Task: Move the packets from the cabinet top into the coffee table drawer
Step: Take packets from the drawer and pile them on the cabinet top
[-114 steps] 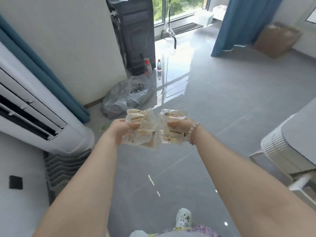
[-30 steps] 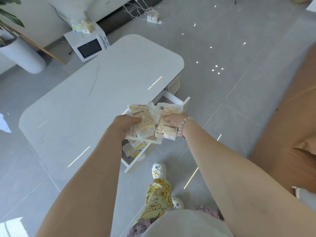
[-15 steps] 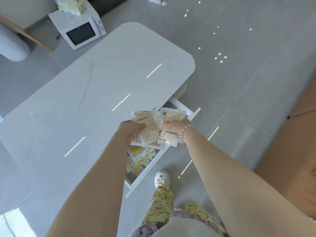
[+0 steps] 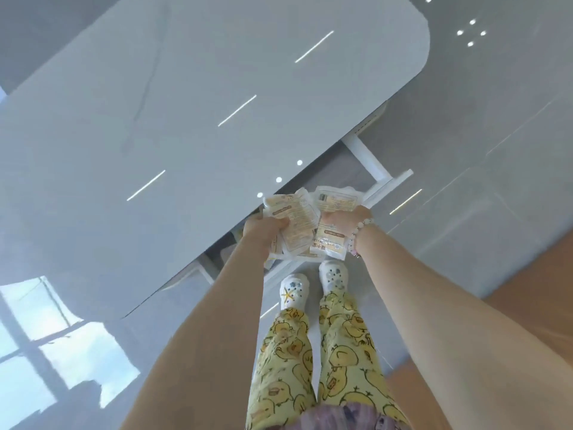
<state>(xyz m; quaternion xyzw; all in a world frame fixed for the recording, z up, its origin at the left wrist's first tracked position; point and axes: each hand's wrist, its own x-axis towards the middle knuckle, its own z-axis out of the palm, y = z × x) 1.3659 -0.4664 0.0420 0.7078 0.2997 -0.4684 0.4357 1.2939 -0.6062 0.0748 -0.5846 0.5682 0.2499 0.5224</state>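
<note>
I hold a bundle of clear plastic packets (image 4: 302,226) with yellow contents in both hands, over the open drawer. My left hand (image 4: 263,229) grips the left side of the bundle. My right hand (image 4: 347,218), with a bead bracelet at the wrist, grips the right side. The white drawer (image 4: 376,173) stands pulled out from under the glossy white coffee table (image 4: 201,103). The bundle and my arms hide most of the drawer's inside.
My two feet in white clogs (image 4: 310,285) stand on the grey tiled floor just in front of the drawer's front panel. An orange-brown sofa edge (image 4: 533,283) lies at the right. The table top mirrors ceiling lights and a window.
I have stepped closer and now look more steeply down. The bundle has moved lower, over the open drawer. Both hands keep their grip on the packets.
</note>
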